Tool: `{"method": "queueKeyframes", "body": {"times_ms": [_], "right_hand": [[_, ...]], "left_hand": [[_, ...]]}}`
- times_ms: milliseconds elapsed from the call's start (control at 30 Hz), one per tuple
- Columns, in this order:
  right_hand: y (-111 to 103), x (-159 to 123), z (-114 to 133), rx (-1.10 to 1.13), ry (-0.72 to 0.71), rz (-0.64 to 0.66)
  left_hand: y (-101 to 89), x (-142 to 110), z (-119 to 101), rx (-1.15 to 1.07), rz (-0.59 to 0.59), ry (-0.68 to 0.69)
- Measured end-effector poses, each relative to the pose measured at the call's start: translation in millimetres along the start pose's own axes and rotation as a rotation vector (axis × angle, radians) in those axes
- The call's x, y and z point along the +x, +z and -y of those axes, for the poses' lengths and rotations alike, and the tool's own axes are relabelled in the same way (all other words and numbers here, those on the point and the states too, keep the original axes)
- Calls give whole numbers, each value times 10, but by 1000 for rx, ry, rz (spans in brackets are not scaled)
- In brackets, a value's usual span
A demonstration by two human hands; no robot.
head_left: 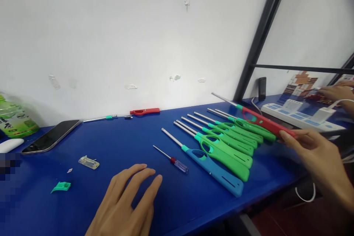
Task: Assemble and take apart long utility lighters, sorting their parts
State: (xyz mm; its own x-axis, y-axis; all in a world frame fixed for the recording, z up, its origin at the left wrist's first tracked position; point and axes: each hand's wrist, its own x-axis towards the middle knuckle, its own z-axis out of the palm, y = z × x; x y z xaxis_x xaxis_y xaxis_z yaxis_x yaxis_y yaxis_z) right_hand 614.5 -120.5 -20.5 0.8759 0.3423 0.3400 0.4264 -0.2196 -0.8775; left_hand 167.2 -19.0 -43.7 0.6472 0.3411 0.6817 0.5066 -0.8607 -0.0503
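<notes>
My right hand (322, 153) grips the handle end of a red long-nosed lighter (265, 122), its metal tube pointing up and left above the right end of the row. Fingers spread, my left hand (128, 201) rests over the front of the table, touching no object. Just beyond its fingertips lies a small screwdriver (179, 165) with a clear purple handle. To the right are a blue lighter (214, 169) and several green lighters (226, 156), side by side. A clear plastic fuel tank (89, 162) and a teal trigger piece (61, 186) lie to the left.
Along the wall lie a red handle shell (145, 111) and a loose metal tube (96, 118). A phone (51, 136) and a green package (16, 118) are at left. A white power strip (301, 116) sits behind the black post (260, 37); another person's hand (337, 92) shows far right.
</notes>
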Motion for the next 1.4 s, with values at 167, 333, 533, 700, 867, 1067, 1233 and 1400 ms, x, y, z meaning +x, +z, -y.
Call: {"method": "queueKeyframes", "body": {"times_ms": [167,333,533,700,867,1067,1233,1400], "right_hand": [[3,-9,-131,-25,12,128],[13,-24,-124,-72,-51,245],[59,8,-164,-243,-81,282],[40,-1,-124,-358,-128,219],[159,-109,275,-373,-415,158],[1079,-457,1194,-341,-1013,608],[2133,-669,1807,-460,-1331,875],[3045,-688,2101,-681,-1373,919]], "left_hand": [[-5,23,49,-19,21,5],[-4,62,84,-30,34,61],[-7,57,56,-46,60,28],[-26,71,36,-54,97,19],[-3,68,-15,-95,92,-29],[109,43,-29,-74,15,0],[218,6,-14,-15,-13,31],[256,-31,17,-15,-25,49]]}}
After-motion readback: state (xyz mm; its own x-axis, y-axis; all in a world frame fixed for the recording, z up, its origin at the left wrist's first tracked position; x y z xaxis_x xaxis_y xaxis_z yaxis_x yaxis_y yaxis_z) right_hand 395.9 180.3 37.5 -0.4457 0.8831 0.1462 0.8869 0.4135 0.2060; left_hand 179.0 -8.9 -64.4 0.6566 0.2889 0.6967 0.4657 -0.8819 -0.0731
